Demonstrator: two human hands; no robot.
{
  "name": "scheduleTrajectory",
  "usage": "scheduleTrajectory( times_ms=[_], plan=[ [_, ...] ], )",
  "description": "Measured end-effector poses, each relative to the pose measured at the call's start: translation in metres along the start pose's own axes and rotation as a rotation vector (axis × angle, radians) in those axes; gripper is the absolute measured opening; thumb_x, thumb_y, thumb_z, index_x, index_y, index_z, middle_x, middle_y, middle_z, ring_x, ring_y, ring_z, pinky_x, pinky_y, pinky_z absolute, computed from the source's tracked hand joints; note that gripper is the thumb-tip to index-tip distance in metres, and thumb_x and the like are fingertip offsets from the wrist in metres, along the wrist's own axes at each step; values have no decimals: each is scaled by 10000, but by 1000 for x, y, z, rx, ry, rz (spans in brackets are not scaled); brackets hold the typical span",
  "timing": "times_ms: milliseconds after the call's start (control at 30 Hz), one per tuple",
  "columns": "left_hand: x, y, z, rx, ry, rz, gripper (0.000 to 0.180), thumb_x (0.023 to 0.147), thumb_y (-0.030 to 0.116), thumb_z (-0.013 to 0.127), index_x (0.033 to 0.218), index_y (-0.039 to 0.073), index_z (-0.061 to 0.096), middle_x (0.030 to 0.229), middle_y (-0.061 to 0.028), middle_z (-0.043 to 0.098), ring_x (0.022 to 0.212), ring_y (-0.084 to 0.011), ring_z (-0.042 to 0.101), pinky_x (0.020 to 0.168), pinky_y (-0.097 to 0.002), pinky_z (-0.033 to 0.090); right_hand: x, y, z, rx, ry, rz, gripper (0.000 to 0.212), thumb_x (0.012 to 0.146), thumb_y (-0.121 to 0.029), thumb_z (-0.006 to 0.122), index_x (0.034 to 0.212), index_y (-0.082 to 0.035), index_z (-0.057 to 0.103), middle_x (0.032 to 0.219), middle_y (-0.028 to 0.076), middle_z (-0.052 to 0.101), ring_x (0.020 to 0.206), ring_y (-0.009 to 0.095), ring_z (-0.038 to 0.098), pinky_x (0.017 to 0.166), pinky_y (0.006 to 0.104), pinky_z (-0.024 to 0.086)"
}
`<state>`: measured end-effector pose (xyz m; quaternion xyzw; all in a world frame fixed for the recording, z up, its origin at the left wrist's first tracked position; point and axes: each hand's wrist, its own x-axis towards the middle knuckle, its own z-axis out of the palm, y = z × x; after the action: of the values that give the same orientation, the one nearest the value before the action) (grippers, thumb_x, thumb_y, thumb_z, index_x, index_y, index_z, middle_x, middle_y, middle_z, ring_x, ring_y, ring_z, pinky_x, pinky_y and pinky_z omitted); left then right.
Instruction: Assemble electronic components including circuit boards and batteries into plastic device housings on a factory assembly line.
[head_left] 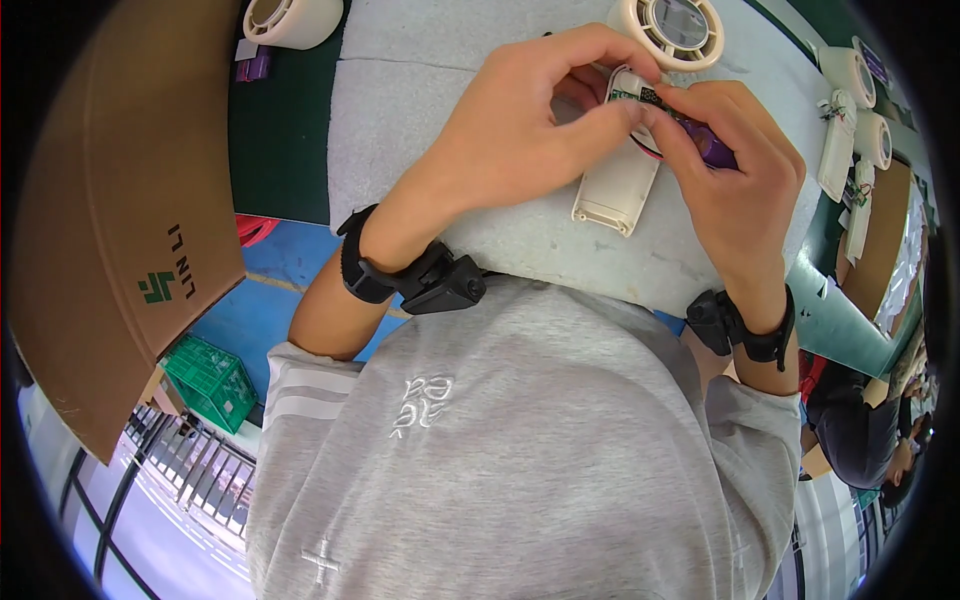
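A cream handheld fan with a round grille head (683,25) lies on the padded table, its handle shell (612,197) pointing toward me with the inside exposed. At the shell's upper end sits a small green circuit board (648,97), partly hidden by fingers. My left hand (540,115) is closed round that end, thumb and forefinger on either side. Opposite it, my right hand (738,160) pinches at the board's edge. A purple battery (712,147) shows under the right fingers, and dark and red wires (646,148) run beside the board.
Another cream fan head (292,22) and a purple battery (256,66) lie at the far left. More opened fans (838,150) are at the right. A large cardboard box (130,200) stands at left, a green crate (210,380) below. Another person (855,425) is at the right.
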<state>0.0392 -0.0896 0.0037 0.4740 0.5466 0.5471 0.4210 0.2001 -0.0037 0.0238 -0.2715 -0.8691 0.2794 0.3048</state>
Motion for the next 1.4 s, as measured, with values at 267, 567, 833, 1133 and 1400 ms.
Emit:
scheduleTrajectory(
  times_ms=[267, 567, 833, 1133, 1400],
  plan=[
    [0, 2, -8, 383, -151, 129, 335, 875, -58, 564, 1163, 76, 670, 1059, -75, 645, 892, -163, 633, 800, -246, 513, 2, 1, -6, -4, -89, 184, 160, 742, -111, 761, 829, -35, 650, 735, 47, 626, 589, 166, 589, 554, 267, 469],
    [0, 5, -7, 391, -178, 148, 293, 856, -7, 599, 1120, 81, 691, 1037, -76, 638, 884, -156, 618, 778, -252, 499, 9, -1, -34, 350, -528, 482, 169, 843, -73, 675, 981, -15, 596, 813, -7, 542, 591, 42, 515, 518, 169, 401],
    [-3, 8, -8, 330, -177, 9, 322, 786, 21, 654, 1088, 114, 715, 951, 0, 640, 728, -82, 515, 658, -202, 437, -2, 9, -63, 313, -595, 485, 265, 837, -112, 695, 1053, -19, 574, 866, 60, 561, 585, 78, 566, 510, 240, 447],
    [3, 13, -2, 263, -63, -97, 331, 692, 4, 638, 977, 135, 746, 850, -27, 670, 624, -129, 506, 593, -259, 445, -26, -3, -62, -232, -303, 79, 220, 780, -70, 720, 981, -15, 652, 948, 118, 656, 628, 185, 604, 569, 277, 485],
    [-2, 13, 3, 212, -29, -72, 344, 692, -24, 633, 982, 124, 744, 992, -72, 685, 632, -144, 531, 598, -257, 455, -34, -20, -54, -367, -359, -63, 107, 748, -27, 695, 842, 5, 654, 997, 174, 668, 768, 303, 627, 675, 384, 517]
  ],
)
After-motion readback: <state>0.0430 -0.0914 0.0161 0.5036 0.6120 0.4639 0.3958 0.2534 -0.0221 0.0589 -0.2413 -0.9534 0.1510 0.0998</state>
